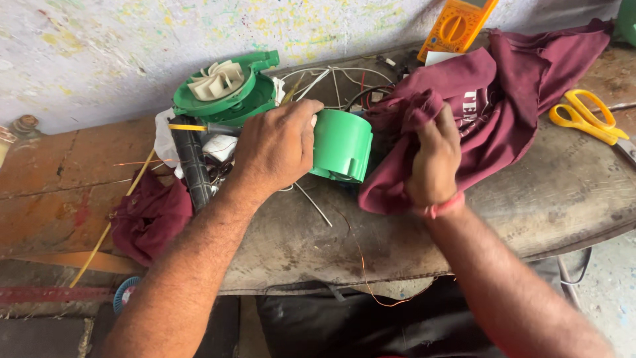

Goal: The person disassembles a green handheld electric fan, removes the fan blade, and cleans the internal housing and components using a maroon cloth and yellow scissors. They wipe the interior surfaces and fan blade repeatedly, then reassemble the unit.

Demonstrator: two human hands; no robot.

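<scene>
Green housing point(341, 146) gripped by left hand point(277, 149), fingers wrapped over top, held just above counter point(530, 199), open end turned toward right hand. Maroon cloth point(490, 93) bunched in closed right hand point(434, 159), brought beside housing mouth, likely for wiping. Fan casing point(225, 89) parked behind, near wall. Scissors point(586, 116) and orange meter point(457, 23) laid well apart, right.

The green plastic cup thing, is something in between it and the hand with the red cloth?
Nothing visible does. The left hand grips the green plastic cylinder housing, and the right hand, clutching the maroon cloth, is just beside it. Only a bunched fold of that cloth fills the small gap between them.
</scene>
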